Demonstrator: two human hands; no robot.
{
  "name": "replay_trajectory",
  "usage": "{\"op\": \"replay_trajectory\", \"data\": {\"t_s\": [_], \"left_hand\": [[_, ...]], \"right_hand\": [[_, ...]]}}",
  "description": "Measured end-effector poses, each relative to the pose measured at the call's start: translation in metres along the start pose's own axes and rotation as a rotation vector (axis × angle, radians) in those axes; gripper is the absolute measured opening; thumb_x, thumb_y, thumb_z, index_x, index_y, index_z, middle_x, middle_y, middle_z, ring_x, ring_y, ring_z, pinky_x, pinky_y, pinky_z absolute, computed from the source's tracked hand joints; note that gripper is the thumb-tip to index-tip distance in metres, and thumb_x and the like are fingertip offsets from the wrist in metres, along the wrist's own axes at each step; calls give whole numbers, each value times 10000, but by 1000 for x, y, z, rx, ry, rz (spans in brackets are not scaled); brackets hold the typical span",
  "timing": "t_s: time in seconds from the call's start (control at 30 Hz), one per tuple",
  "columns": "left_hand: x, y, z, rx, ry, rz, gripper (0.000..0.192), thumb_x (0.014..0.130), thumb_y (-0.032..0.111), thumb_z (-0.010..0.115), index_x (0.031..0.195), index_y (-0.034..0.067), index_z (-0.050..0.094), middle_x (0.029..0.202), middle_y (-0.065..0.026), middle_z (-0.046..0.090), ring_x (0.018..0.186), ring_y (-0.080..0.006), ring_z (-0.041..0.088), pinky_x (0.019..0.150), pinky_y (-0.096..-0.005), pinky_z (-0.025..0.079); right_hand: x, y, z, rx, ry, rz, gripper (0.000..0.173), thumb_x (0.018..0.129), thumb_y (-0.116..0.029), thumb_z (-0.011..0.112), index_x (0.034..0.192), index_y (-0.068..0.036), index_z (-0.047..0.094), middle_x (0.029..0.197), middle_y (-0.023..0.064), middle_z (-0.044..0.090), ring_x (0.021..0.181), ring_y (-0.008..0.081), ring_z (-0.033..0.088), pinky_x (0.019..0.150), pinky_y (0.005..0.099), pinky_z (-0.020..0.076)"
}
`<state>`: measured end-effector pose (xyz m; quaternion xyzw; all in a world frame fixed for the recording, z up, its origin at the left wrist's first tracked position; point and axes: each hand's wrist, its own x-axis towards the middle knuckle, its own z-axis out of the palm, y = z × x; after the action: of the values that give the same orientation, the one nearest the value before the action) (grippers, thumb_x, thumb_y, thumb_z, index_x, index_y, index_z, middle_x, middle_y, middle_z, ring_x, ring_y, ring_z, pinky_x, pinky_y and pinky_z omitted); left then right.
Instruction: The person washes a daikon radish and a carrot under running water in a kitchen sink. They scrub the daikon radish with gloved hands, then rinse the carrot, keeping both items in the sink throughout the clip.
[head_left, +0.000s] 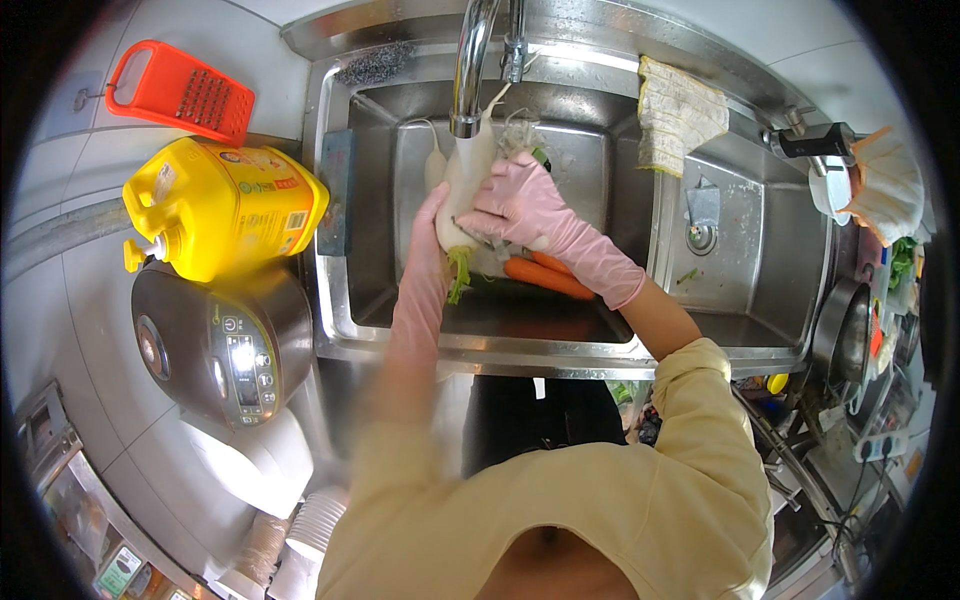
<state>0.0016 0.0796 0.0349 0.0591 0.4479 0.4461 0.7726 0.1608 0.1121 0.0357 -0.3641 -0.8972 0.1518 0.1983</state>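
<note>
A white radish (454, 234) with a cut green top and a thin root tip lies tilted under the chrome faucet (474, 64). My left hand (429, 236), in a pink glove, grips its left side near the leafy end. Also gloved in pink, my right hand (525, 201) has its fingers and thumb against the radish's right side. A small dark, thin item shows below the right thumb; what it is cannot be told. Behind the left hand is a second white radish (435, 169). Two carrots (551, 277) lie in the basin below the right wrist.
The steel sink's divider (660, 225) carries a cloth (679, 112) at its back. In the right basin, scraps lie near the drain (701, 238). A sharpening stone (335, 191), yellow pump jug (225, 206), rice cooker (225, 345) and orange grater (184, 94) are at left.
</note>
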Motion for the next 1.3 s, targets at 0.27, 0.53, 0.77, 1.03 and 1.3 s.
{"op": "replay_trajectory", "data": {"t_s": [0.27,0.53,0.77,1.03,1.3], "left_hand": [[-17,-4,4,153,108,32,426,928,365,461,1140,9,559,974,-128,636,758,-228,636,675,-337,531],[-40,-8,-20,17,-128,-47,502,943,378,430,1209,-42,500,1019,-217,613,784,-273,633,675,-351,545],[-12,-6,-14,4,107,21,515,944,420,421,1206,-13,514,1055,-154,620,830,-272,632,705,-373,543],[30,-6,-12,-2,23,15,422,915,361,466,1143,20,560,1046,-120,634,934,-238,620,831,-366,509],[24,-7,-22,-4,-235,-41,419,918,357,451,1121,9,565,1014,-131,640,881,-226,627,785,-343,516]], "right_hand": [[15,29,-2,-253,-121,86,457,896,-559,402,866,-217,704,840,-10,664,854,181,579,806,352,363],[30,101,-10,-510,-149,426,439,896,-535,440,864,-190,709,785,22,661,872,188,561,809,358,360],[10,64,-7,-329,187,325,423,854,-521,535,700,-149,664,687,18,618,754,197,561,744,368,370],[-4,-12,3,-161,67,133,352,841,-460,530,705,-174,684,700,-27,634,796,169,575,734,347,376],[2,-5,3,-304,5,262,366,821,-462,552,615,-173,639,666,-8,605,780,177,551,768,344,361]]}}
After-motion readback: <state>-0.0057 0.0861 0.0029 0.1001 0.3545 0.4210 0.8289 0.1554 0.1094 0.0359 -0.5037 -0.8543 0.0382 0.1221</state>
